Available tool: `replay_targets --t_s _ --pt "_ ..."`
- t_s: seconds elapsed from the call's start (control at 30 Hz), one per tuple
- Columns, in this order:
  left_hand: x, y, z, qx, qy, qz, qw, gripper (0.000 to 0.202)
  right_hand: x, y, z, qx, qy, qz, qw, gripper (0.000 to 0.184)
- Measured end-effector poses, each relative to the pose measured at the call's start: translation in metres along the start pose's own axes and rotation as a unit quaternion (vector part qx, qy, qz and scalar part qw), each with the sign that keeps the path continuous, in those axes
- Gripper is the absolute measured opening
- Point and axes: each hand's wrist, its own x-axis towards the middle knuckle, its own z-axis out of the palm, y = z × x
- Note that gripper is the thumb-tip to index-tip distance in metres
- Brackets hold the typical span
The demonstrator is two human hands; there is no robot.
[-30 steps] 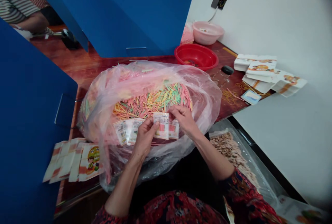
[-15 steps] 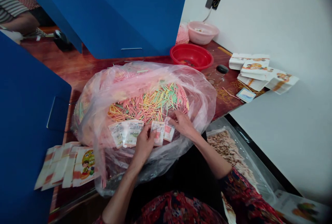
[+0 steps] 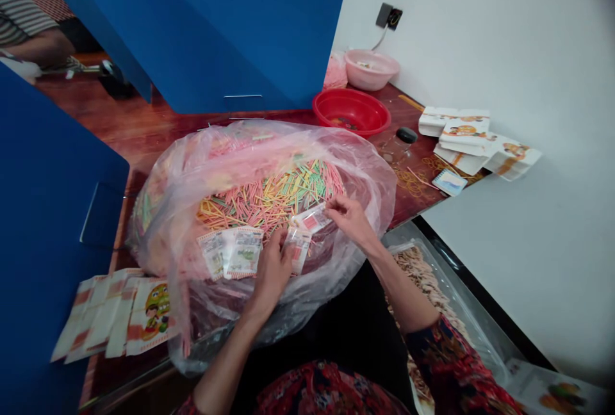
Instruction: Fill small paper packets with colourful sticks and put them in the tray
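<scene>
A large clear plastic bag (image 3: 369,165) lies open on the table, full of thin pink, yellow and green sticks (image 3: 269,194). My right hand (image 3: 353,219) pinches the end of a small printed packet (image 3: 312,218), which lies tilted over the sticks. Just left of it my left hand (image 3: 275,268) has its fingers closed on the edge of another small packet (image 3: 298,250) with a pink patch. Further left, several like packets (image 3: 244,253) rest overlapping on the bag's near side, close to the back of my left hand.
Stacks of printed packets lie at left (image 3: 148,319) and right (image 3: 464,130). A red basin (image 3: 353,111), a pink basin (image 3: 372,69), a black-lidded jar (image 3: 401,143) and rubber bands (image 3: 413,181) stand behind. Blue partitions (image 3: 202,31) border the table; beyond them is another person's arm (image 3: 43,50).
My right hand has moved up and right, turning its packet from upright to slanted. My left hand stays on its packet, which now leans. The view has shifted slightly.
</scene>
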Motion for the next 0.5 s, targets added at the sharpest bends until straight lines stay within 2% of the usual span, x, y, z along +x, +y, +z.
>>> replay_targets --t_s 0.13,0.23,0.3,0.33,0.43,0.5 --pt "0.004 0.008 0.001 0.105 0.075 0.081 0.988 0.038 0.002 -0.022 -0.016 -0.062 0.019 -0.041 0.997 0.006" --pt "0.014 0.019 -0.006 0.042 0.104 0.087 0.990 0.040 0.003 -0.037 -0.018 -0.067 0.004 -0.049 0.997 0.005" --pt "0.024 0.027 -0.012 -0.059 0.075 0.069 0.993 0.041 0.004 -0.047 -0.015 -0.042 -0.016 -0.052 0.998 0.007" --pt "0.029 0.031 -0.015 -0.116 0.042 0.052 0.991 0.043 0.005 -0.051 -0.012 -0.026 -0.026 -0.053 0.998 0.008" --pt "0.036 0.041 -0.021 -0.260 -0.096 -0.023 0.960 0.046 0.005 -0.062 -0.003 0.013 -0.047 -0.053 0.997 0.011" --pt "0.035 0.043 -0.023 -0.304 -0.136 -0.063 0.941 0.045 0.005 -0.065 0.001 0.029 -0.057 -0.048 0.997 0.013"
